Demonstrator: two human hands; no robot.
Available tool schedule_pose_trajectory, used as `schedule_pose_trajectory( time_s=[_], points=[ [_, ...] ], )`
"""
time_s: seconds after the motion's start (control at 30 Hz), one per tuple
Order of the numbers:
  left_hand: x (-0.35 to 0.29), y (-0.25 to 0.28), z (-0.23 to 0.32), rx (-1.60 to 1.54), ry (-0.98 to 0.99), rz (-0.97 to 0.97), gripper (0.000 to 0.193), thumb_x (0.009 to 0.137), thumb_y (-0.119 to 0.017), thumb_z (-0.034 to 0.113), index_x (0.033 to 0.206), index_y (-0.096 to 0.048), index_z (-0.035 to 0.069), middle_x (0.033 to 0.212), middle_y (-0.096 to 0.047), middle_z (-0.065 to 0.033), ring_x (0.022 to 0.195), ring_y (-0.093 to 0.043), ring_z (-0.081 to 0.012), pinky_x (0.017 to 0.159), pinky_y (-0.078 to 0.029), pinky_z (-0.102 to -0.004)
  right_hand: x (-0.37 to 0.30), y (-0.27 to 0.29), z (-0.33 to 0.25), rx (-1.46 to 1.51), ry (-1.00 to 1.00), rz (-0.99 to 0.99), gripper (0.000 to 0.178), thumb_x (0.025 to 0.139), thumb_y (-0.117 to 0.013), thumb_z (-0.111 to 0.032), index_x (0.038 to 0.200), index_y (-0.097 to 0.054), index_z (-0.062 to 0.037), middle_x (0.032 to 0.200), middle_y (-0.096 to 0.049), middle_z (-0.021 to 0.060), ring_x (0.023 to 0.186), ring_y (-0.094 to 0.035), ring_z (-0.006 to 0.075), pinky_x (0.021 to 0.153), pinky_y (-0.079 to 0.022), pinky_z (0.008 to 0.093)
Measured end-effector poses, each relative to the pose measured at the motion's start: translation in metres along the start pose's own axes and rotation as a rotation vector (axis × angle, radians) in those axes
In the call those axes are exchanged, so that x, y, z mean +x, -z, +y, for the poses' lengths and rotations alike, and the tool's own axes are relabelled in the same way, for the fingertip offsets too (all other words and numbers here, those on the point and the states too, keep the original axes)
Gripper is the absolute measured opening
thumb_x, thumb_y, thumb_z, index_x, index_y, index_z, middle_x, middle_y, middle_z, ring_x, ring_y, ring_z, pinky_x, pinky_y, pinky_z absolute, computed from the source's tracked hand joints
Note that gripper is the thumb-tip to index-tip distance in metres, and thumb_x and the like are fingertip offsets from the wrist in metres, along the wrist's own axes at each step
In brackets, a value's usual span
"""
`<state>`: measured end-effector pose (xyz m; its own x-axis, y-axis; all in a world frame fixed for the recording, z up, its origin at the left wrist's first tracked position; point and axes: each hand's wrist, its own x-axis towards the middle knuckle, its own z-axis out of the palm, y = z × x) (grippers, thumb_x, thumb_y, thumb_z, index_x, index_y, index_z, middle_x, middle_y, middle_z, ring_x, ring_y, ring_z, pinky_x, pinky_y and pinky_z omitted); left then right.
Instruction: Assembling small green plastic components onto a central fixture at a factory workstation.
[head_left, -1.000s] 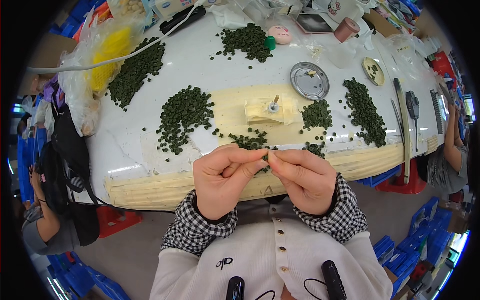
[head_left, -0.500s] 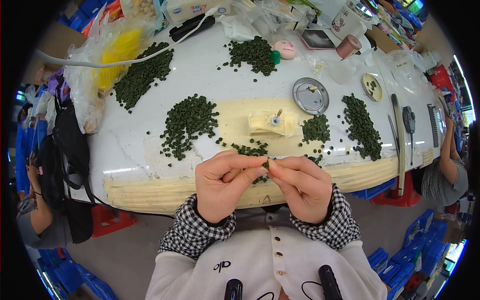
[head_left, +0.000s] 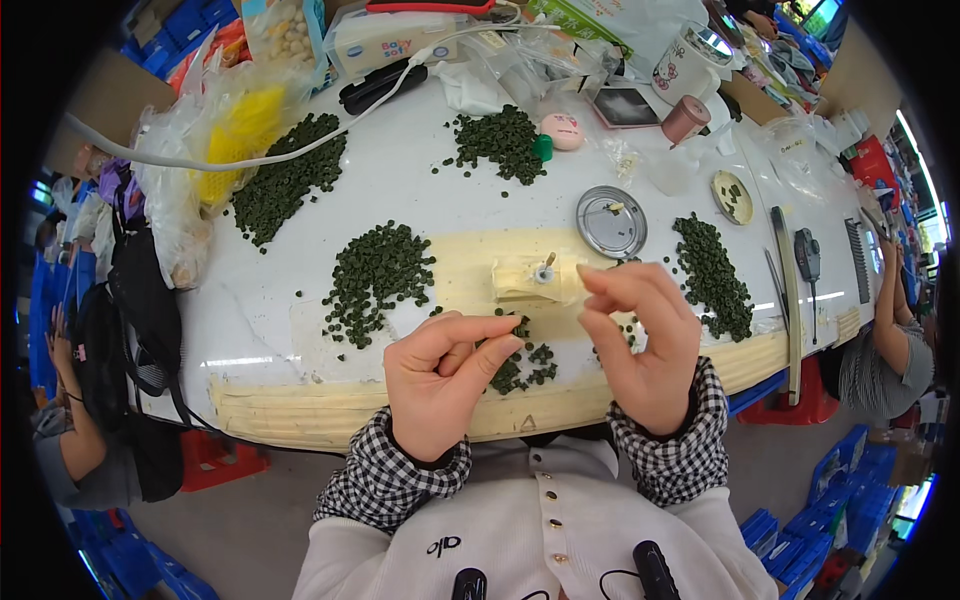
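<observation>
My left hand [head_left: 440, 380] is closed in a pinch over the table's front part, with a small dark green piece [head_left: 522, 329] at its fingertips; the fingers partly hide it. To its right, my right hand [head_left: 650, 345] is open, thumb and forefinger apart, with nothing visible between them. Just beyond the hands, a small block wrapped in cream tape [head_left: 525, 280] has an upright metal pin [head_left: 546, 268] on top. A loose heap of the same green pieces [head_left: 525, 370] lies beneath and between my hands. My right hand partly covers more pieces near the block.
Larger heaps of green pieces lie at left [head_left: 375, 285], back left [head_left: 290, 180], back middle [head_left: 497, 143] and right [head_left: 712, 275]. A round metal lid [head_left: 611, 222] rests behind the block. Tweezers [head_left: 776, 280], a metal ruler [head_left: 789, 320] and a screwdriver [head_left: 810, 265] lie far right. A white cable [head_left: 270, 160] crosses back left.
My hands have parted from a shared pinch on one small piece. The right hand has moved right and away from me and opened. The left stays pinched, nearly in place.
</observation>
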<state>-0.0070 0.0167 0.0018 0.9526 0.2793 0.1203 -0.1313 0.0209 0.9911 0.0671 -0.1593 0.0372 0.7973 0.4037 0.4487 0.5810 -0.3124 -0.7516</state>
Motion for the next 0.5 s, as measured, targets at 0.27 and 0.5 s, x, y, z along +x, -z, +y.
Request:
schedule_pose_trajectory(
  time_s=[0.27,0.5],
  points=[
    [0.001,-0.001,-0.006,0.017,0.065,0.063,0.021,0.08,-0.07,-0.002,0.1,-0.07,0.0,0.06,-0.028,0.0095,0.054,-0.029,-0.0014,0.052,-0.027,-0.017,0.03,-0.011,0.028,-0.269,0.15,-0.039,0.016,0.075,-0.072,-0.009,0.089,-0.066,-0.0027,0.08,-0.058,0.0085,0.075,-0.055,0.026,0.065,-0.045,0.0337],
    [0.0,0.0,-0.009,0.005,0.063,0.064,0.021,0.079,-0.07,-0.002,0.1,-0.07,0.0,0.06,-0.029,0.009,0.054,-0.029,-0.0019,0.053,-0.028,-0.0176,0.029,-0.011,0.025,-0.236,0.168,0.006,0.013,0.073,-0.073,-0.006,0.085,-0.067,-0.0031,0.078,-0.058,0.0079,0.071,-0.055,0.0226,0.063,-0.045,0.031]
  ],
)
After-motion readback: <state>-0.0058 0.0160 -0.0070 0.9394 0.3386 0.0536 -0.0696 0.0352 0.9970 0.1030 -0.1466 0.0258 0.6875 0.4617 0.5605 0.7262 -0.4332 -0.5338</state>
